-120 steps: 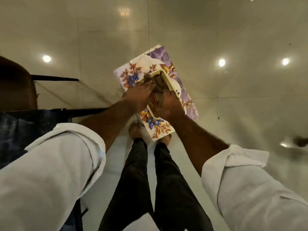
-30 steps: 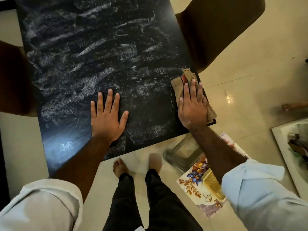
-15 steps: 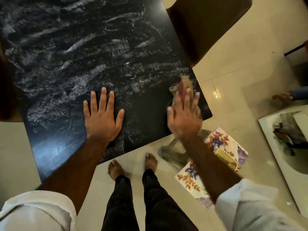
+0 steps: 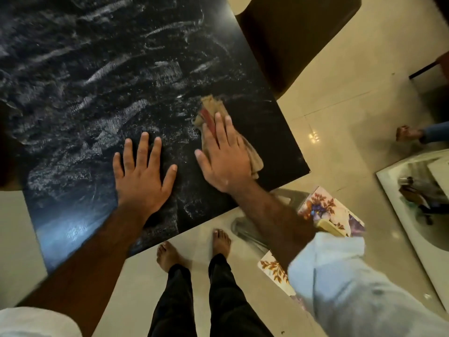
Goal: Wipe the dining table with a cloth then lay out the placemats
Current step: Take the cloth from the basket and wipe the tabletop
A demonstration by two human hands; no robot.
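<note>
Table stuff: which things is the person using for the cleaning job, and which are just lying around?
For the job:
- table
- cloth, pressed flat under the right hand
- left hand, flat on the table
- placemats, waiting on the floor

Just there:
- chair
- glass table at the right
- someone's foot

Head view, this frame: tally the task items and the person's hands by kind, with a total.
Dining table: 1
Cloth, under the right hand: 1
Floral placemats, a stack on the floor whose number cannot be told: 1 stack
Hands, left hand flat on the table, right hand flat on the cloth: 2
Total: 5
</note>
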